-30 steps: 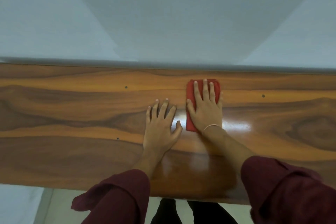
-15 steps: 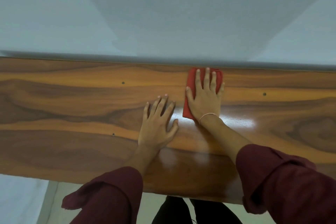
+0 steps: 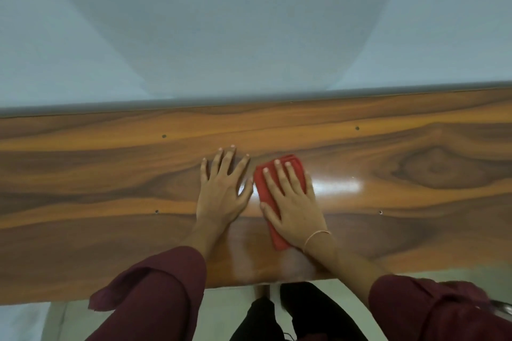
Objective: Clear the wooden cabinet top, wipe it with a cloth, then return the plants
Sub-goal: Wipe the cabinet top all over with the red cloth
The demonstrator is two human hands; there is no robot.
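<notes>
The glossy wooden cabinet top (image 3: 97,188) runs across the whole view, with no plants in sight. A folded red cloth (image 3: 261,183) lies on it near the middle. My right hand (image 3: 293,202) presses flat on the cloth, fingers spread, covering most of it. My left hand (image 3: 224,188) rests flat on the bare wood just left of the cloth, fingers apart and holding nothing.
A pale wall (image 3: 249,22) rises straight behind the cabinet's back edge. Small dark holes (image 3: 164,136) dot the wood. The front edge runs below my forearms, with light floor (image 3: 221,310) and my legs beneath it.
My right hand has pulled the cloth back from the cabinet's far edge toward me. My left hand has stayed flat beside it.
</notes>
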